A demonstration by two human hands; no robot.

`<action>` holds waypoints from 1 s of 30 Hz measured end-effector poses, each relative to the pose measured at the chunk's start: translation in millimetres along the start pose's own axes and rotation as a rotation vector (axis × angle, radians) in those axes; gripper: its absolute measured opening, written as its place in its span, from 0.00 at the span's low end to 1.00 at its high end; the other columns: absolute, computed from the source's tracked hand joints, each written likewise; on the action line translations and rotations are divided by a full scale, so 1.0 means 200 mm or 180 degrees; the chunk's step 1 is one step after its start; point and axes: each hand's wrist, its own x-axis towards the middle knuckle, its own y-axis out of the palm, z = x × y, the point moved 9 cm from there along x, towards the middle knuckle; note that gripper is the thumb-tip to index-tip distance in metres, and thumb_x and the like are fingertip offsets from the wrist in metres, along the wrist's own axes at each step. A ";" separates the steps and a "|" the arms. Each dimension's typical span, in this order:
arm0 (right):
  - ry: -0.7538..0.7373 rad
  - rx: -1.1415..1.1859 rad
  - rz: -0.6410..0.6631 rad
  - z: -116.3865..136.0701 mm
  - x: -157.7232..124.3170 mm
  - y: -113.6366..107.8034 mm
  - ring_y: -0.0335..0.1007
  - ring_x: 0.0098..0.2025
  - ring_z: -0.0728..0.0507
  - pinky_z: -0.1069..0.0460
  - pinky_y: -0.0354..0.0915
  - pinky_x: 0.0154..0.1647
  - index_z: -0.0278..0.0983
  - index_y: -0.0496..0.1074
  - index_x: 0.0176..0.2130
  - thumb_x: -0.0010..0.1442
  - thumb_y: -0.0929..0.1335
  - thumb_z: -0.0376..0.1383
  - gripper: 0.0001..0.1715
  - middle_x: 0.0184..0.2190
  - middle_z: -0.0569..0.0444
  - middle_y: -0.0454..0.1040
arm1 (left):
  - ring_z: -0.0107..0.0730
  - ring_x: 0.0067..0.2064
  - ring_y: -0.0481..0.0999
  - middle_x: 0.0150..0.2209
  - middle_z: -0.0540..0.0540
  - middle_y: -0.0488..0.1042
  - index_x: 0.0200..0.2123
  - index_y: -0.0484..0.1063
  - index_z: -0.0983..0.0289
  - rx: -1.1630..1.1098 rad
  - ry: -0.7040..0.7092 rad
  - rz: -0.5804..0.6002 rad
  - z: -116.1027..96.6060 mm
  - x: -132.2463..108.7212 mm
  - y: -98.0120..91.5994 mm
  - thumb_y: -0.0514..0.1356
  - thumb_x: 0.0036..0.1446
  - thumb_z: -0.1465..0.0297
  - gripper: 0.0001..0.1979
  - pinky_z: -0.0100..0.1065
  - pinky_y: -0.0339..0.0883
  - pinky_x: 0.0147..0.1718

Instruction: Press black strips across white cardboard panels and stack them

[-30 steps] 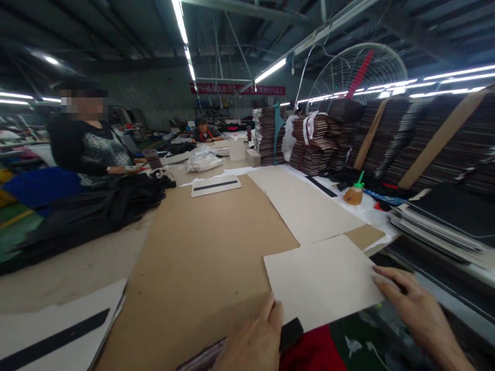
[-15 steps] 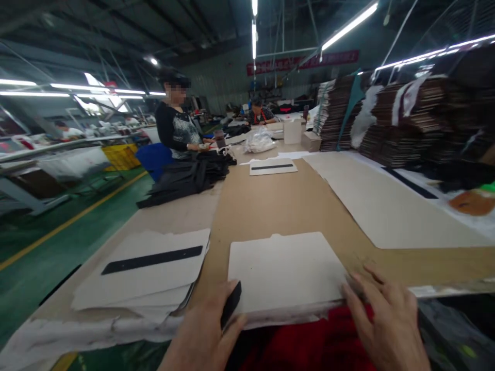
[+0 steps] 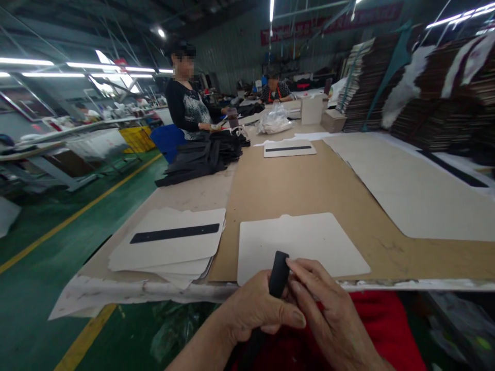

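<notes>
My left hand is closed around a black strip, whose upper end sticks up past the thumb. The fingers of my right hand are bent against the right side of that end; its thumb is mostly hidden. Both hands are in front of a bare off-white board, which lies flat at the table's near edge. To its left is a stack of similar boards, the top one bearing a black strip across it. Another board with a strip sits farther up the table.
Black strips are heaped in a pile at the table's left, where a person stands. A large pale sheet covers the right side. Tall brown stacks and a plastic bag are farther back. Another person leans over the far end.
My right hand has left the board's right corner and come over to the strip in my left hand. The left hand has moved right, with the strip now more upright. The view has shifted.
</notes>
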 end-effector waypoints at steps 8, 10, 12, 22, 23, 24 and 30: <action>0.0308 -0.0054 -0.0508 -0.05 -0.06 -0.09 0.70 0.51 0.49 0.56 0.69 0.50 0.45 0.72 0.47 0.64 0.66 0.32 0.12 0.50 0.53 0.70 | 0.13 0.18 0.54 0.23 0.43 0.64 0.35 0.70 0.67 -0.0279 -0.0039 -0.0035 0.01 0.02 0.02 0.75 0.39 0.68 0.21 0.23 0.42 0.13; 0.0323 -0.0082 -0.0670 -0.05 -0.06 -0.13 0.70 0.51 0.49 0.57 0.68 0.48 0.44 0.73 0.42 0.63 0.67 0.32 0.08 0.49 0.53 0.70 | 0.12 0.18 0.53 0.24 0.43 0.65 0.35 0.70 0.66 -0.0358 -0.0047 -0.0111 0.01 0.03 0.01 0.75 0.39 0.67 0.21 0.23 0.41 0.14; 0.0340 -0.0011 -0.0718 -0.05 -0.06 -0.15 0.71 0.46 0.50 0.58 0.68 0.44 0.43 0.72 0.36 0.63 0.68 0.32 0.05 0.43 0.55 0.71 | 0.12 0.17 0.53 0.23 0.42 0.64 0.35 0.69 0.66 -0.0422 -0.0061 -0.0165 0.02 0.03 0.00 0.74 0.39 0.68 0.21 0.23 0.41 0.13; 0.0588 0.0511 0.0016 -0.07 -0.01 -0.10 0.70 0.34 0.51 0.58 0.65 0.36 0.43 0.74 0.38 0.65 0.65 0.35 0.07 0.31 0.59 0.72 | 0.14 0.14 0.54 0.22 0.46 0.70 0.35 0.70 0.66 0.0128 0.0032 -0.0108 0.00 0.02 0.04 0.68 0.50 0.57 0.19 0.23 0.45 0.13; 0.0690 0.0577 0.0111 -0.09 -0.02 -0.12 0.70 0.35 0.50 0.58 0.65 0.36 0.42 0.74 0.35 0.66 0.64 0.36 0.09 0.31 0.58 0.72 | 0.15 0.14 0.57 0.23 0.48 0.72 0.36 0.70 0.67 0.0382 0.0048 -0.0154 -0.01 0.00 0.03 0.65 0.53 0.55 0.20 0.23 0.47 0.13; 0.0823 0.0631 0.0121 -0.12 -0.03 -0.15 0.70 0.34 0.50 0.58 0.65 0.36 0.42 0.73 0.33 0.66 0.64 0.38 0.10 0.31 0.58 0.71 | 0.16 0.15 0.60 0.24 0.49 0.73 0.37 0.71 0.67 0.0641 0.0042 -0.0238 -0.02 -0.02 0.01 0.63 0.55 0.54 0.20 0.23 0.50 0.13; 0.1948 0.0931 -0.0625 -0.44 -0.10 -0.49 0.64 0.27 0.49 0.57 0.62 0.27 0.40 0.72 0.36 0.59 0.70 0.49 0.15 0.26 0.58 0.68 | 0.25 0.24 0.70 0.26 0.51 0.76 0.44 0.71 0.65 0.1832 -0.0107 -0.0858 -0.10 -0.19 -0.20 0.58 0.60 0.55 0.19 0.25 0.63 0.22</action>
